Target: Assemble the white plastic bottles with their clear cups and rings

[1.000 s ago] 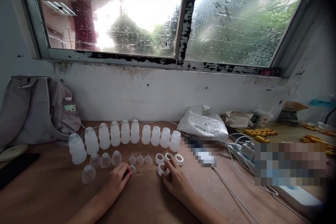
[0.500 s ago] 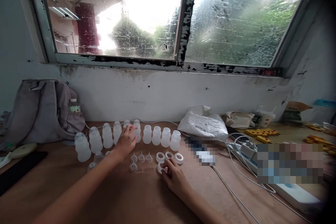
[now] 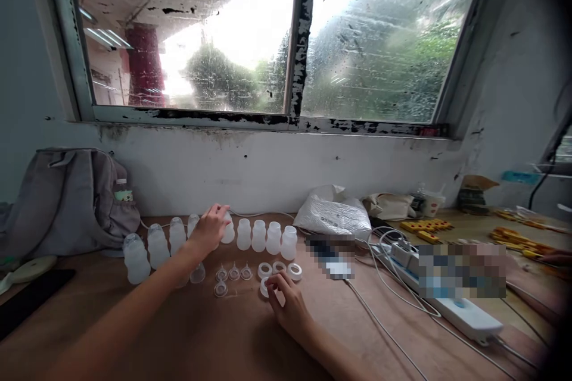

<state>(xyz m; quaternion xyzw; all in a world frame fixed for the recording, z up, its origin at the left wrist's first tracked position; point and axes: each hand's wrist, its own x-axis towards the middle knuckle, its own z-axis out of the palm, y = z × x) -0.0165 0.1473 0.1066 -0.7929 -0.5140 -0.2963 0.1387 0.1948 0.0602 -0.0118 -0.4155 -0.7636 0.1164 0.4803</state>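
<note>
My left hand [image 3: 211, 229] reaches over the row of frosted baby bottles, fingers stretched out beside a capped bottle [image 3: 228, 231]. Whether the fingertips touch it I cannot tell. Several capped bottles [image 3: 136, 259] stand to the left, partly behind my forearm. On the right are uncapped bottles [image 3: 243, 235]. My right hand [image 3: 290, 303] rests low by a white collar ring [image 3: 264, 287], thumb and forefinger curved and apart. More white rings [image 3: 294, 272] lie just beyond it. Between my hands sit several clear silicone nipples [image 3: 234, 272]. A clear cap [image 3: 197, 274] is near my left forearm.
A grey backpack [image 3: 71, 202] stands at the left, with a black flat object [image 3: 36, 303] before it. To the right lie a silver bubble mailer [image 3: 333, 214], cables, a white power strip [image 3: 469, 318] and yellow parts [image 3: 426, 226]. Another person's hand [image 3: 556, 257] shows at the right edge.
The camera view has shifted a little. My left hand has lifted slightly relative to the bottles. My right hand has drawn back a little from the near ring, its fingers more apart.
</note>
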